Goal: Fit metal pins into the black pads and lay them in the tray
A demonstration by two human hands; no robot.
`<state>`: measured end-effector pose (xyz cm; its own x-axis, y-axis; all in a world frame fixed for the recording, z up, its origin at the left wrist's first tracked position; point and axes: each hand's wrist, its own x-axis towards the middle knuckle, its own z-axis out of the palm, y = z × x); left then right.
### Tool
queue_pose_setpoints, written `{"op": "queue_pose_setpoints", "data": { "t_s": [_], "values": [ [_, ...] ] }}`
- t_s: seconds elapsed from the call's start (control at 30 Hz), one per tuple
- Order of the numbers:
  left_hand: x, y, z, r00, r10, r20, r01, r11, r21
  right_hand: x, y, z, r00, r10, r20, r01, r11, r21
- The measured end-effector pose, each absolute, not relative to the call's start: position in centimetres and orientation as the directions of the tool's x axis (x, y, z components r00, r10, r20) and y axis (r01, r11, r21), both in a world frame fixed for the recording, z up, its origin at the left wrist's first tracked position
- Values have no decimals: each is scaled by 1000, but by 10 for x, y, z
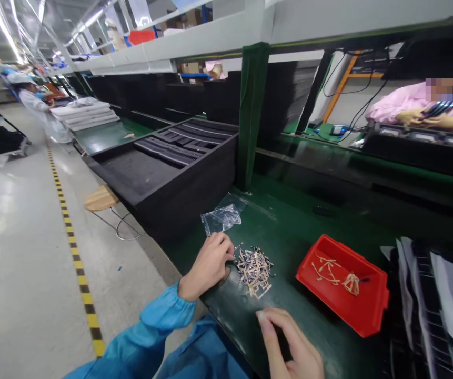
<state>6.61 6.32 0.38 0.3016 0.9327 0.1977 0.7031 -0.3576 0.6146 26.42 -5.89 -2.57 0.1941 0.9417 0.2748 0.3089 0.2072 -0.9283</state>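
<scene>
the left hand (207,266) is pinching at the edge of a heap of small tan-and-metal parts (253,271) on the green counter (289,221), though i cannot tell whether its grip is holding a piece. the right hand (289,345) is hanging half-curled just below, its grip unclear, while a red plastic bin (342,284) is sitting close by, seemingly placed for easy reach.
</scene>
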Motion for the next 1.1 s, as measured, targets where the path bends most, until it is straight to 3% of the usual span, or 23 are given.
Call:
{"op": "queue_pose_setpoints", "data": {
  "t_s": [0.2, 0.73, 0.9, 1.1],
  "values": [
    [59, 63, 25, 355, 911, 210, 581, -391, 714, 265, -30, -16, 135, 972, 193, 461, 111, -880],
    [68, 67, 19, 427, 897, 110, 442, -314, 840, 250, -17, -11, 37, 999, 14, 381, -1, -925],
    [69, 61, 21, 429, 891, 147, 422, -342, 840, 250, -19, -14, 74, 996, 40, 356, 11, -935],
    [90, 32, 23, 388, 909, 154, 222, -254, 941, 244, -19, -6, 114, 975, 189, 339, 141, -930]
  ]
}}
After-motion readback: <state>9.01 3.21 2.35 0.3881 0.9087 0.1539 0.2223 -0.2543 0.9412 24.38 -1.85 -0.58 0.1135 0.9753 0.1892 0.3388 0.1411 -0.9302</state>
